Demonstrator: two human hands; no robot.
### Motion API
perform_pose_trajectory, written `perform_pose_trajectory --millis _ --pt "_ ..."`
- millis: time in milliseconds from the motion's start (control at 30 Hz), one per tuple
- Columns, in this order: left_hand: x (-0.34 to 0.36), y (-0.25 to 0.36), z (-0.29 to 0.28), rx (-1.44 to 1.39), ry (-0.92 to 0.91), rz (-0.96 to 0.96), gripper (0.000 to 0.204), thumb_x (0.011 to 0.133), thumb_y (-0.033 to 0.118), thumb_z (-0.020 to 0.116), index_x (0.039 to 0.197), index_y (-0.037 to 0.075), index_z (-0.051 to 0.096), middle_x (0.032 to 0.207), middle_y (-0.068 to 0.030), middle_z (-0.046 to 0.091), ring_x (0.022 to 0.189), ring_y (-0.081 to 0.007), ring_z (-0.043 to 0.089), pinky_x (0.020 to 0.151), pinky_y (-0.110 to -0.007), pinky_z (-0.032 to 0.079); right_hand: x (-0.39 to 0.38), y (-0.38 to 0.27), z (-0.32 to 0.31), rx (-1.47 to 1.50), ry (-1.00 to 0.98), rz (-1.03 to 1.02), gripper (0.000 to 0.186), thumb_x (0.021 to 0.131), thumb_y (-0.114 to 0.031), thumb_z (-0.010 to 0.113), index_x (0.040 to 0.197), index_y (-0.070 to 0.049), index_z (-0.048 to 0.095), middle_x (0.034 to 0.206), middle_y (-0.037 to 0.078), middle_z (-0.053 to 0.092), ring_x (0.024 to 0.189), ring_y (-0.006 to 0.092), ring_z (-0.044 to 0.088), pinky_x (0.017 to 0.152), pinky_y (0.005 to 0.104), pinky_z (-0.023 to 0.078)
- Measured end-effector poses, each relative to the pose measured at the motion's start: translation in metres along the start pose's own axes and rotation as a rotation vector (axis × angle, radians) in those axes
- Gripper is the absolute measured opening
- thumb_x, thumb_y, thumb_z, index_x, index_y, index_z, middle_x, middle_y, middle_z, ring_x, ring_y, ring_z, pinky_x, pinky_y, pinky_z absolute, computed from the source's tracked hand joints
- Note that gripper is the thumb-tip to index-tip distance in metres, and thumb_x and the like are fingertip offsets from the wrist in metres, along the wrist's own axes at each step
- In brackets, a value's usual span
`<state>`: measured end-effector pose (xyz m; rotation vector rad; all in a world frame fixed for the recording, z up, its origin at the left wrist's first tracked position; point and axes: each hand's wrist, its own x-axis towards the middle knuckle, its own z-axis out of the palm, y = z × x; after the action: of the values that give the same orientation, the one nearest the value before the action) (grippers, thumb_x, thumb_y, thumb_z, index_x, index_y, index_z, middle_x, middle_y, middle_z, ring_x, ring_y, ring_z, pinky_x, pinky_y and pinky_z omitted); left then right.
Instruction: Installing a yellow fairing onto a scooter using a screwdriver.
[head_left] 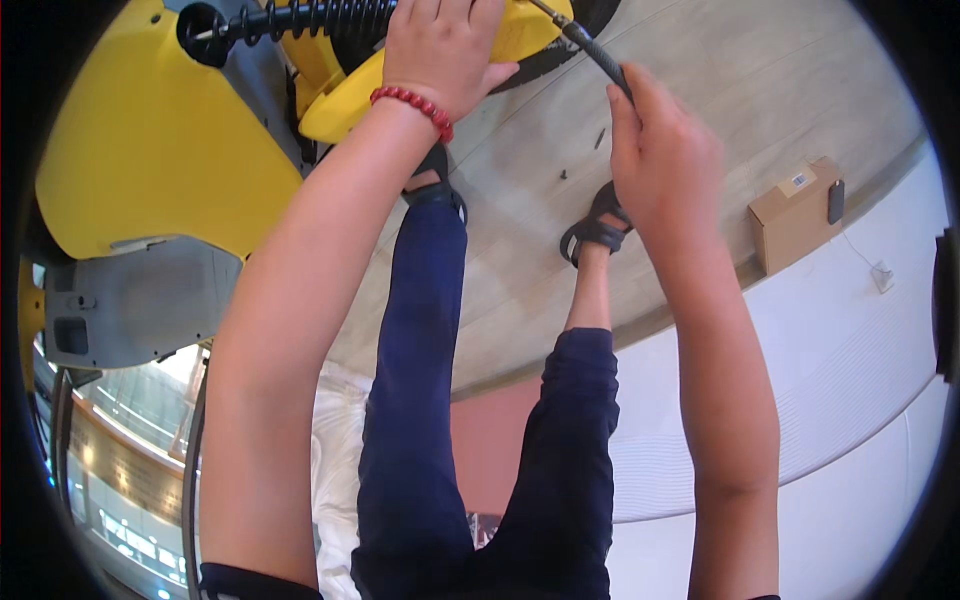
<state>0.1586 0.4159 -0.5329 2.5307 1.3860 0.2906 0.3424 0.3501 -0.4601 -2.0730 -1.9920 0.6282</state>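
Note:
My left hand (445,55), with a red bead bracelet (415,103) at the wrist, lies over the yellow fender (345,105) of a yellow and grey scooter-like vehicle (140,130). Its thumb sticks out to the side, and the top edge cuts off its fingertips. Beside it runs a black coil spring shock absorber (310,18). My right hand (665,150) is closed around the dark ribbed grip of a thin hand tool (598,58). The tool's metal shaft points up and left toward the fender; its tip is out of view.
Two small dark pieces, one like a screw (563,175), lie on the wood-look floor (740,130). A cardboard box (795,220) with a black device (836,202) against it stands by the white wall (830,340). My feet in black sandals (600,228) are close to the vehicle's wheel.

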Motion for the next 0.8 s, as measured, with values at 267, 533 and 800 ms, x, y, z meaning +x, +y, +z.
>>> perform_pose_trajectory --millis 267,533,800 --pt "-0.004 0.001 0.004 0.044 0.023 0.0 0.077 0.058 0.033 0.083 0.12 0.006 0.048 0.112 -0.015 0.05 0.111 -0.0322 0.047 0.106 -0.047 0.032 -0.004 -0.006 -0.002 -0.053 -0.057 0.016 0.015 0.091 -0.022 0.055 0.091 -0.007 0.058 0.069 0.012 0.062 0.063 0.0345 0.061 0.054 0.0442 0.047" --pt "-0.003 0.003 0.004 0.044 -0.003 -0.039 0.076 0.06 0.035 0.082 0.121 0.006 0.048 0.113 -0.0147 0.05 0.114 -0.0318 0.045 0.108 -0.047 0.029 0.006 -0.02 -0.01 0.028 -0.14 0.096 0.02 0.092 -0.022 0.053 0.086 -0.004 0.06 0.068 0.016 0.062 0.065 0.0367 0.061 0.058 0.0465 0.047" --pt "-0.006 0.004 0.004 0.076 -0.029 -0.071 0.076 0.06 0.037 0.081 0.122 0.007 0.048 0.114 -0.0139 0.05 0.116 -0.0308 0.044 0.11 -0.046 0.026 0.008 -0.033 -0.009 0.185 -0.119 0.268 0.024 0.091 -0.021 0.054 0.077 -0.002 0.058 0.064 0.02 0.06 0.065 0.0409 0.058 0.058 0.0487 0.044"
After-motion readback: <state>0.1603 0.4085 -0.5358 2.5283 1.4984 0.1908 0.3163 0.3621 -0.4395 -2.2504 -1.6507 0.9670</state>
